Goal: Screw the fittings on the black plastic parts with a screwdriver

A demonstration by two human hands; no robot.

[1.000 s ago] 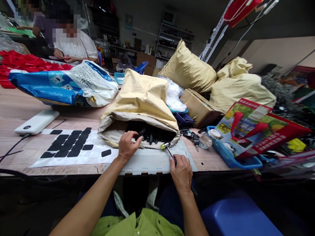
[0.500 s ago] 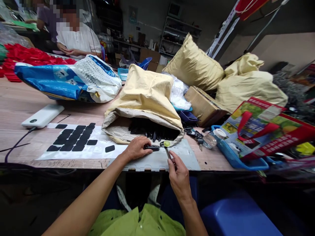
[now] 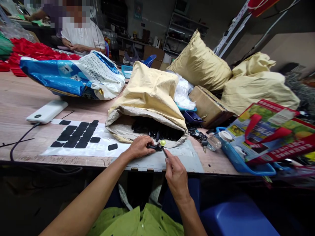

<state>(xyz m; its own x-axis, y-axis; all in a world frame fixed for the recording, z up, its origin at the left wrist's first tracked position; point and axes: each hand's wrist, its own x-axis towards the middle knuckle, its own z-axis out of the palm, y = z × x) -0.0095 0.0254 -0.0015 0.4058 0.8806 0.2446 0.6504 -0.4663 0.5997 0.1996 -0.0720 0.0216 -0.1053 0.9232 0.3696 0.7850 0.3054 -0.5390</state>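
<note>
My left hand is closed around a slim black piece, whose free end points right over a grey board. My right hand grips the thin handle of a small hammer-like tool with a round yellow-green head. That head is at the black piece's right end; whether they touch I cannot tell. Just beyond both hands, a cream sack lies with its mouth facing me. Inside it are many dark slim pieces like the held one.
Left of my hands, a white sheet carries rows of black patches. A white power bank with a cable lies further left. Behind are a blue-white bag and a seated person. At right stand a jar and a blue basket.
My right hand has moved the tool left, bringing its head from beside the black piece to that piece's right end. My left hand stays put; the whole view has shifted slightly.
</note>
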